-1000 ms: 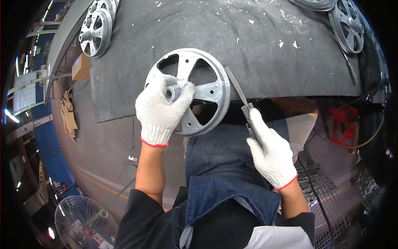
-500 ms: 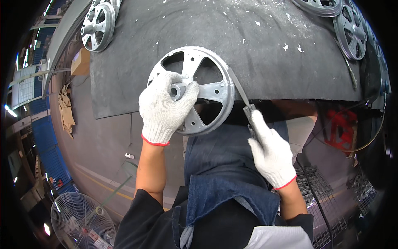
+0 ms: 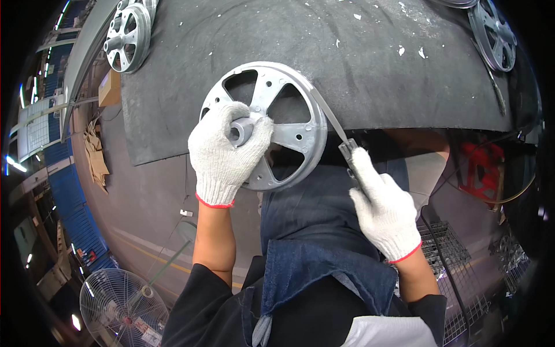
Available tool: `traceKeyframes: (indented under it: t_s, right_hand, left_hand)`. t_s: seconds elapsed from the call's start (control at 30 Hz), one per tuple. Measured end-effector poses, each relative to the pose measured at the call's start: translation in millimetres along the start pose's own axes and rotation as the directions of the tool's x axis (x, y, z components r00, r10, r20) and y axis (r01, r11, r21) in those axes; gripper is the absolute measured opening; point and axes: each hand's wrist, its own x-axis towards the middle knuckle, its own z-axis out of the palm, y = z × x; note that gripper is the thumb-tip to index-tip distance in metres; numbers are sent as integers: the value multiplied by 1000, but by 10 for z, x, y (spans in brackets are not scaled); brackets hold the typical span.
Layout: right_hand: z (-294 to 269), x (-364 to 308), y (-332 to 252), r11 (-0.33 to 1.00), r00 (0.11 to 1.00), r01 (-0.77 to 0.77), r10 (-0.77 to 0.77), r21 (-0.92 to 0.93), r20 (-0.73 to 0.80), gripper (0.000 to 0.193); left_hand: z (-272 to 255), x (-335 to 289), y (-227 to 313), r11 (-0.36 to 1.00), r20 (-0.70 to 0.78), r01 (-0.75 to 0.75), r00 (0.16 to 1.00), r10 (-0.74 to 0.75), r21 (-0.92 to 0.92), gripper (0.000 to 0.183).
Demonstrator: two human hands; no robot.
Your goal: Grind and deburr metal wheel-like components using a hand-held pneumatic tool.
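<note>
A grey cast-metal spoked wheel [image 3: 299, 137] overhangs the near edge of the dark table, tilted a little. My left hand [image 3: 222, 151], in a white knit glove with a red cuff, has its thumb and fingers curled round the wheel's raised hub. My gloved right hand [image 3: 386, 208] is closed round the dark handle of a hand tool with a long, narrow, flat metal blade [image 3: 330, 118], perhaps a file or scraper. The blade lies along the right side of the wheel's rim. Part of the handle is hidden by my fingers.
Similar metal wheels [image 3: 128, 43] stand at the table's far left, and another wheel [image 3: 492, 36] sits at the far right beside a thin rod-like tool [image 3: 498, 95]. Pale scraps [image 3: 401, 51] dot the dark tabletop [image 3: 191, 69]. A fan [image 3: 124, 315] stands lower left; wire baskets [image 3: 448, 254] lower right.
The blade has slid slightly up and left along the wheel's rim; my right hand sits a little lower and farther right. My left hand still grips the hub. The whole view has shifted slightly.
</note>
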Motion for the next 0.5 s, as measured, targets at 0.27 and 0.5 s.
traceKeyframes:
  t_s: [0.27, 0.5]
  right_hand:
    - [230, 82, 215, 877, 966, 251, -198, 409, -169, 80]
    - [155, 70, 259, 438, 954, -282, 36, 853, 298, 81]
  left_hand:
    - [21, -3, -9, 1000, -19, -3, 1000, 2, -22, 26]
    - [82, 25, -40, 999, -100, -47, 994, 44, -26, 27]
